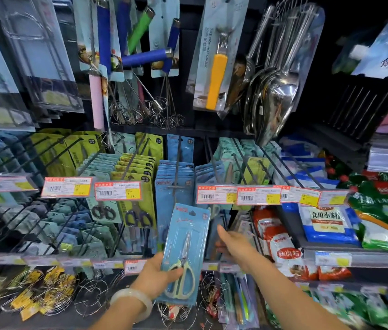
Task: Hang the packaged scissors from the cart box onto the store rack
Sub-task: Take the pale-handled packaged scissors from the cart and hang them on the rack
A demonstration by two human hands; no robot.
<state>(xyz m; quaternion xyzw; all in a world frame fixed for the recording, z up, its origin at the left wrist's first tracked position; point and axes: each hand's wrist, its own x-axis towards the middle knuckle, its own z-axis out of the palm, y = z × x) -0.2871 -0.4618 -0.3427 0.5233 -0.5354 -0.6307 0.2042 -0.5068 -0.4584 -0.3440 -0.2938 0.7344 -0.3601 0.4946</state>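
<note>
dark store shelving (330,257), peg hooks (45,151); price tags (118,191)

Two hands: the left hand (156,276) and the right hand (232,244). One scissors pack (184,256) in hand. One yellow-handled tool (215,82). One white bracelet (132,303).

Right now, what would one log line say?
left hand grips scissors pack | right hand open, reaching toward rack | pack not yet hung on hook
</note>
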